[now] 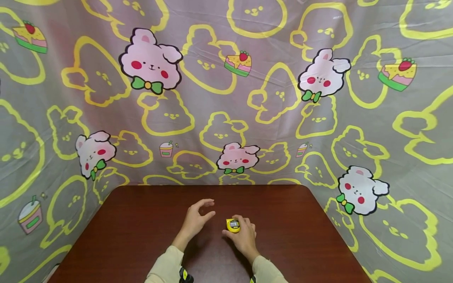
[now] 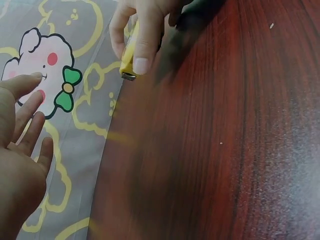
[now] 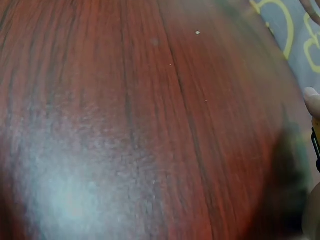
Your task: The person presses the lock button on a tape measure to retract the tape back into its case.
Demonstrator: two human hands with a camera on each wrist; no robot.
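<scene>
A yellow tape measure (image 1: 233, 225) with a silver-grey label is gripped in my right hand (image 1: 244, 236), thumb on the near side and fingers over the far side. In the left wrist view the tape measure (image 2: 129, 55) points its metal tape end downward, held above the tabletop. My left hand (image 1: 194, 219) hovers to its left, fingers apart and loosely bent, with nothing in it. The left wrist view shows that same left hand (image 2: 25, 155) with its fingers spread. Only the edge of the right hand (image 3: 312, 102) appears in the right wrist view.
The dark red-brown wooden table (image 1: 141, 236) has rounded far corners. A grey curtain (image 1: 219, 102) with yellow outlines and cartoon rabbits hangs behind it and along both sides. Tiny pale specks dot the tabletop, and a dark band circles each sleeve end.
</scene>
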